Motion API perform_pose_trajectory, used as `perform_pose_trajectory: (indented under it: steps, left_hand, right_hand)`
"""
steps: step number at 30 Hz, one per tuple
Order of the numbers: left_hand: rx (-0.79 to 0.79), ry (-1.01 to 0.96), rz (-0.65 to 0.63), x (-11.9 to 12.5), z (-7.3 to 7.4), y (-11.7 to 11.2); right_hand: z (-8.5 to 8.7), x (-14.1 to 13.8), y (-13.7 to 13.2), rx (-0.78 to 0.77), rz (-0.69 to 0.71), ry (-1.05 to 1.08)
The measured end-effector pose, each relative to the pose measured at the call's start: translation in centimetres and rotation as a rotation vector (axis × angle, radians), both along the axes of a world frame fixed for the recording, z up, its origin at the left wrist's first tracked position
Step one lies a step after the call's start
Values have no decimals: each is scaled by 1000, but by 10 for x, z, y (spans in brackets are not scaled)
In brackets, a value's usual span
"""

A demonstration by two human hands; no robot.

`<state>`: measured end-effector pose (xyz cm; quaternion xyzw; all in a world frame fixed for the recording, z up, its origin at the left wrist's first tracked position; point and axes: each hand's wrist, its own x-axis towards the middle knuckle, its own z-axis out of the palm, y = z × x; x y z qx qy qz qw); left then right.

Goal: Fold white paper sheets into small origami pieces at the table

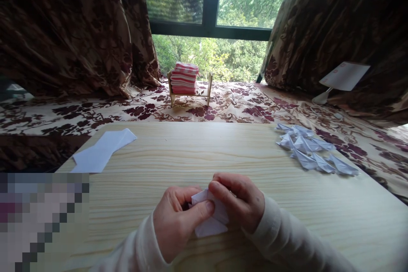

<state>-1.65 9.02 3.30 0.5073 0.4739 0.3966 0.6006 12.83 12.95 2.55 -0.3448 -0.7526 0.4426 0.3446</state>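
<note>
A small piece of folded white paper (pixel 219 209) is held between my two hands over the near part of the table. My left hand (pixel 178 216) grips its left side, with the thumb lying across the front. My right hand (pixel 240 199) pinches the top edge between thumb and fingers, and the curled fingers hide part of the paper. A lower flap of the paper hangs below my left thumb. On the right of the table lie several folded white paper shapes (pixel 304 157) with pointed ends, grouped in rows.
Flat white paper sheets (pixel 102 151) lie on the left of the wooden table (pixel 191 148). Beyond its far edge, a small wooden rack (pixel 209 89) holds folded red-and-white cloths (pixel 184 78) on patterned fabric. A white lamp (pixel 344 76) stands at the right. The lower left corner is pixelated.
</note>
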Motion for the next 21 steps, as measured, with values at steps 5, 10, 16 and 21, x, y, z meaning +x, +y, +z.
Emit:
perform_pose_trajectory:
  steps: [5,10,16,21]
  left_hand:
    - [-11,40,-5,2,-1,-3]
    - [-18,72,1,8,1,-5]
    - [-43,42,-65,9,6,-4]
    - [-75,5,39,7,-2,3]
  right_hand:
    - [0,4,3,-56,91,11]
    - [1,7,1,-4,165,-56]
    - [-1,-1,-3,85,125,-35]
    - [0,1,12,-144,-51,69]
